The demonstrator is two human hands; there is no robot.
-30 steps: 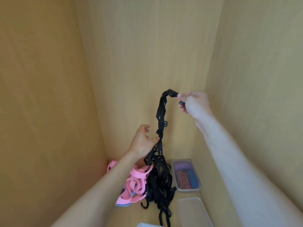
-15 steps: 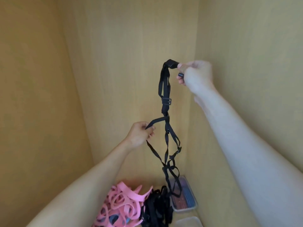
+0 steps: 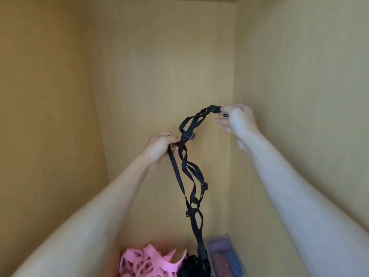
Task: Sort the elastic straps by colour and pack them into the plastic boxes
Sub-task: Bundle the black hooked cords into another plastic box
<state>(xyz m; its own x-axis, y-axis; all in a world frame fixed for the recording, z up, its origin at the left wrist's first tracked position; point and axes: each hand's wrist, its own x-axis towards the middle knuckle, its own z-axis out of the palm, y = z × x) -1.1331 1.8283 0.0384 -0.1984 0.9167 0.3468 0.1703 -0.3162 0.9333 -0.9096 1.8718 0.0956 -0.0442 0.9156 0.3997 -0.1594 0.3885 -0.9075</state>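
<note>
A tangle of black elastic straps (image 3: 191,176) hangs in the air between my hands, trailing down to a black heap (image 3: 191,265) at the bottom. My right hand (image 3: 237,120) pinches the top end of the black straps, with the lower fingers spread. My left hand (image 3: 161,146) is closed on the straps lower down, beside a buckle. A pile of pink straps (image 3: 145,262) lies left of the black heap. A clear plastic box (image 3: 225,254) with purple, red and blue straps in it sits at the bottom right.
Wooden panels enclose the space: a left wall (image 3: 44,116), a back wall (image 3: 159,66) and a right wall (image 3: 299,76). The box stands against the right wall.
The view has tilted upward. My left hand has risen and closed near the buckle, close to my right hand. The upper strap now sags between them, and the second, empty box is out of view.
</note>
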